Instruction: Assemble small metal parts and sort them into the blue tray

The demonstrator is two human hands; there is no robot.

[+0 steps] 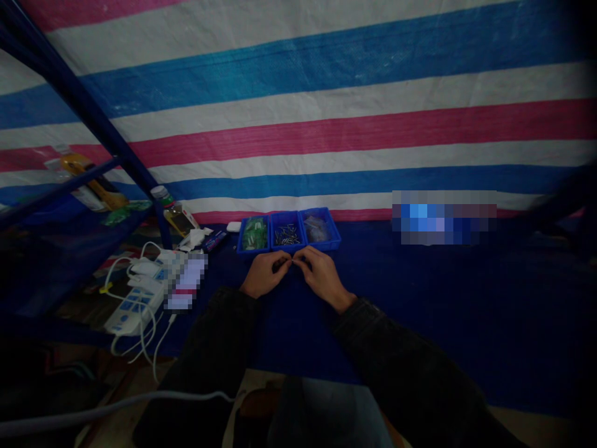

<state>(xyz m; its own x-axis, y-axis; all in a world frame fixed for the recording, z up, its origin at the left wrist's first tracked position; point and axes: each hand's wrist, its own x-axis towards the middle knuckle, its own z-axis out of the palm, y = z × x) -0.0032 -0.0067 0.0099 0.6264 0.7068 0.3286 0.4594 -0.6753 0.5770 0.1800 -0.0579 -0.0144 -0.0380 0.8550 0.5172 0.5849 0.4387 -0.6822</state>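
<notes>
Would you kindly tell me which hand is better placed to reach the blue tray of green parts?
Probably the left hand: it sits just below the blue tray of green parts, while the right hand lies below the opposite end tray.

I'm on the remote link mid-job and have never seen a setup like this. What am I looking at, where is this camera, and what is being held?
This view comes from a camera worn on a person's head, looking down at their bare hands. The left hand and right hand meet at the fingertips, pinching something too small to make out. They rest on a dark blue surface before three joined blue plastic bins, holding green parts, small silver metal pieces and a clear plastic bag. A white power strip lies to the left.
</notes>
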